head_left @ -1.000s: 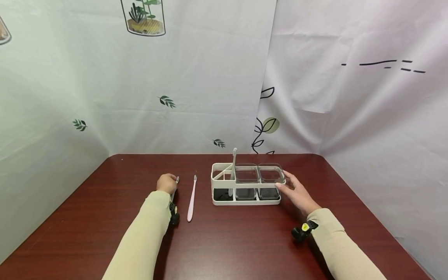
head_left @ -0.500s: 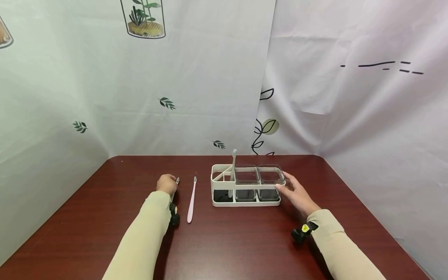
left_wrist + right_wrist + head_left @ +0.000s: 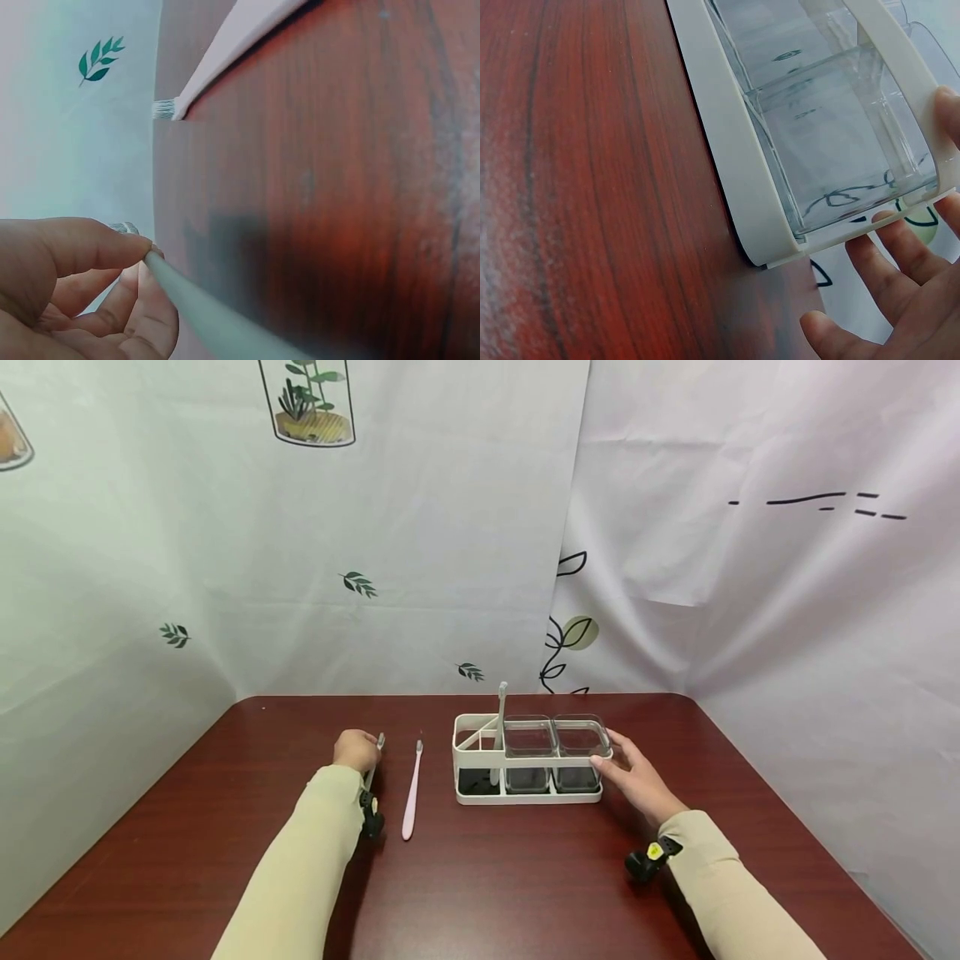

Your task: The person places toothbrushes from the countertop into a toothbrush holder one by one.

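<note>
My left hand pinches a pale grey-green toothbrush between thumb and fingers. Its bristles show beyond the thumb in the left wrist view. To the right of that hand a pink toothbrush lies on the table, bristle end away from me. A white toothbrush holder stands at mid-table with another pale toothbrush upright in its left part. Two clear cups sit in its middle and right parts. My right hand grips the holder's right end, thumb on the front rail, other fingers at the end side.
The dark red-brown wooden table has rounded far corners. Pale cloth walls with leaf prints rise behind it and on both sides. Each wrist carries a small black camera.
My left hand has risen slightly with the pale toothbrush in its pinch. The right hand keeps its place on the holder. The head view has tilted a little upward.
</note>
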The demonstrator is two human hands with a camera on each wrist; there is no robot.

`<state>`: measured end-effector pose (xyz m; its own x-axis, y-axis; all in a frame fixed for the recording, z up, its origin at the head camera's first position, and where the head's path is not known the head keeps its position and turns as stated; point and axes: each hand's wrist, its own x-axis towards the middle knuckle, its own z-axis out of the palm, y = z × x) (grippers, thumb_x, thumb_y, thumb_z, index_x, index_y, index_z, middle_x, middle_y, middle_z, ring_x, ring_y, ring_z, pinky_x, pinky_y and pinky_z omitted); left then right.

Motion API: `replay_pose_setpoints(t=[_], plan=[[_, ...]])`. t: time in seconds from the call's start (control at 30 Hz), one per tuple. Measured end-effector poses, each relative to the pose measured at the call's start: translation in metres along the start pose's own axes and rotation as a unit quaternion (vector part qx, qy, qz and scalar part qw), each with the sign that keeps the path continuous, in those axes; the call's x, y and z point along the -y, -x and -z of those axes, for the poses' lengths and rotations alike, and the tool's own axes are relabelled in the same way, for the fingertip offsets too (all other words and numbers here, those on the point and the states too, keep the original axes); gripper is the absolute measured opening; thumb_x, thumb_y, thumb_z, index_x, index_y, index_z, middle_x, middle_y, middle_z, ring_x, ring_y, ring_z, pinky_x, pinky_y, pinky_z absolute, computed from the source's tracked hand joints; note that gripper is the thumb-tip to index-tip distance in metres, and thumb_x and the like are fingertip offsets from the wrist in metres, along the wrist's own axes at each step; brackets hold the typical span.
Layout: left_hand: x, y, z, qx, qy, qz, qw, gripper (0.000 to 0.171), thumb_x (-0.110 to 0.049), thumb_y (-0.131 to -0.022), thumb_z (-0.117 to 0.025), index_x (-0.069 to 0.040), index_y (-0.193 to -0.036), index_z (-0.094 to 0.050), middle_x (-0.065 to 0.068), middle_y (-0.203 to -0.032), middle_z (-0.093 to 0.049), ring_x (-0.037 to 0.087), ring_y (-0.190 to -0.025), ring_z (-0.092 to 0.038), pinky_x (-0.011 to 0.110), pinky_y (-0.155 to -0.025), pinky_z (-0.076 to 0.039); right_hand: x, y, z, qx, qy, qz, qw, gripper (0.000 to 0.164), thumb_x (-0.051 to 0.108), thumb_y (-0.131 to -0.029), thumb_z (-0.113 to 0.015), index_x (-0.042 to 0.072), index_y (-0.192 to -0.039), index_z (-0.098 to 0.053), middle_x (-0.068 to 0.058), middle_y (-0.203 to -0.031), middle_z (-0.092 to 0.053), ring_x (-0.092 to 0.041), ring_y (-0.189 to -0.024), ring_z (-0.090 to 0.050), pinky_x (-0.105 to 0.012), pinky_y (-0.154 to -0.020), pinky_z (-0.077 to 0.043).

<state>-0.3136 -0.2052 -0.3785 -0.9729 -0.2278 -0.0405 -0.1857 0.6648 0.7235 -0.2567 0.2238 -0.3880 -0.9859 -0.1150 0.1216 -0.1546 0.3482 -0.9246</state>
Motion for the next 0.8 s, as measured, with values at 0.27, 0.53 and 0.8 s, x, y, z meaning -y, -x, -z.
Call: replay_pose_setpoints(t=[0.27, 0.53, 0.8], plan=[[-0.012, 0.009, 0.009, -0.013, -0.02, -0.011, 0.9997, 0.023, 0.003, -0.081, -0.059, 0.011, -0.1, -0.068, 0.026, -0.098, -0.066, 0.035, -0.085, -0.061, 0.038, -0.065, -0.055, 0.0, 0.0, 0.001, -0.002, 0.006, 0.004, 1.0, 0.069, 0.025, -0.097, -0.06, 0.007, -0.152, -0.022, -0.023, -0.144, -0.039, -0.037, -0.13, -0.042, -0.043, -0.102, -0.042], [-0.014, 0.004, 0.011, -0.002, 0.002, 0.01, 0.9999, 0.024, 0.001, -0.082, -0.059, 0.009, -0.102, -0.069, 0.025, -0.1, -0.065, 0.031, -0.083, -0.06, 0.036, -0.062, -0.054, -0.002, -0.001, 0.002, -0.004, 0.003, 0.008, 1.0, 0.068, 0.025, -0.096, -0.06, 0.007, -0.151, -0.024, -0.023, -0.144, -0.039, -0.037, -0.13, -0.042, -0.045, -0.103, -0.04], [-0.02, 0.0, 0.013, 0.008, 0.106, 0.019, 0.9942, 0.029, 0.008, -0.079, -0.058, 0.012, -0.107, -0.064, 0.016, -0.087, -0.062, 0.015, -0.061, -0.049, 0.026, -0.052, -0.043, -0.002, 0.0, 0.001, -0.001, 0.008, 0.014, 1.0, 0.068, 0.025, -0.097, -0.06, 0.005, -0.151, -0.024, -0.024, -0.143, -0.04, -0.037, -0.128, -0.043, -0.038, -0.1, -0.043]])
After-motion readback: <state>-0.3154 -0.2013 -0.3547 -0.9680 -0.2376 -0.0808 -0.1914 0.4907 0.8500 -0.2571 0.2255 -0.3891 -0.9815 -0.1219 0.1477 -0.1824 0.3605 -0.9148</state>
